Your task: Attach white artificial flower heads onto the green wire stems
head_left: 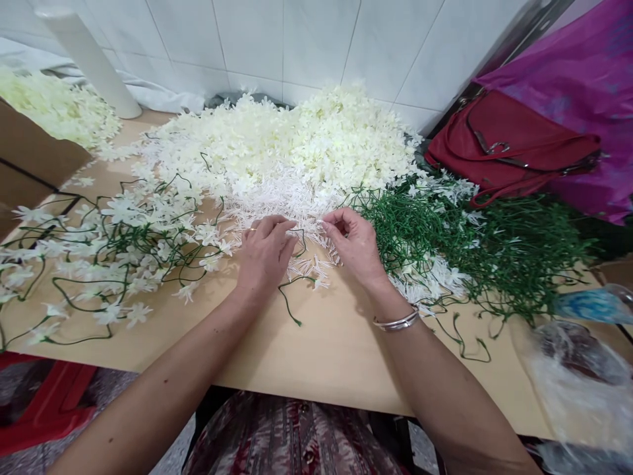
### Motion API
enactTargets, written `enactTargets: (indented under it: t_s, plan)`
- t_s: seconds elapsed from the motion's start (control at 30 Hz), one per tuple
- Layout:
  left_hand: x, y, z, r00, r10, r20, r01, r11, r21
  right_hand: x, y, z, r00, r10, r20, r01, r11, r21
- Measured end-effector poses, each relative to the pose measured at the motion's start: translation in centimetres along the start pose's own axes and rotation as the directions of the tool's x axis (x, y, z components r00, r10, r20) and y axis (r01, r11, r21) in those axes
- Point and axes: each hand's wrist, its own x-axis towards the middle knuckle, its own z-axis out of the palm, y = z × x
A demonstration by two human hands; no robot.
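Tan tabletop (346,359) lay beneath the hands, white tiled wall (316,46) beyond; cream, star-petalled flowers (356,142) were heaped ahead; right hand (355,244) pinched a small white piece (319,223) between thumb and forefinger; left hand (266,254) was loosely curled beside a green stem (303,240), hold unclear

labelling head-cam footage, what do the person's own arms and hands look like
The left hand wears a gold-coloured ring; the right hand has a shiny, silver-coloured bangle at its wrist. No gloves or sleeves show.
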Motion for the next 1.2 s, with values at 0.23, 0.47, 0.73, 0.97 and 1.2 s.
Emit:
enactTargets:
  t_s: [0.23, 0.47, 0.73, 0.97, 1.2]
  plan:
    - [0.1, 0.4, -0.3, 0.999, 0.032, -0.003, -0.032, 0.999, -0.037, 0.0, 0.2, 0.1, 1.0, -0.016, 0.014, 0.017, 1.0, -0.009]
    - [-0.4, 0.5, -1.0, 0.982, 0.175, 0.07, -0.154, 0.96, -0.233, -0.1, 0.5, 0.3, 1.0, 0.029, -0.009, -0.027, 0.986, 0.165]
    - [-0.5, 0.4, -0.7, 0.969, 0.236, 0.071, -0.211, 0.943, -0.258, 0.4, 0.1, -0.2, 0.965, 0.04, -0.259, 0.02, 0.975, 0.223]
    - [0.3, 1.4, -1.2, 0.998, 0.053, -0.032, -0.061, 0.94, -0.335, 0.2, 0.1, 0.0, 0.97, 0.059, -0.237, -0.005, 0.976, 0.22]
    - [6.7, 1.6, 0.9, 0.997, 0.008, 0.082, 0.008, 0.98, -0.198, 0.0, 0.0, 0.2, 0.966, 0.07, -0.249, -0.005, 0.968, 0.253]
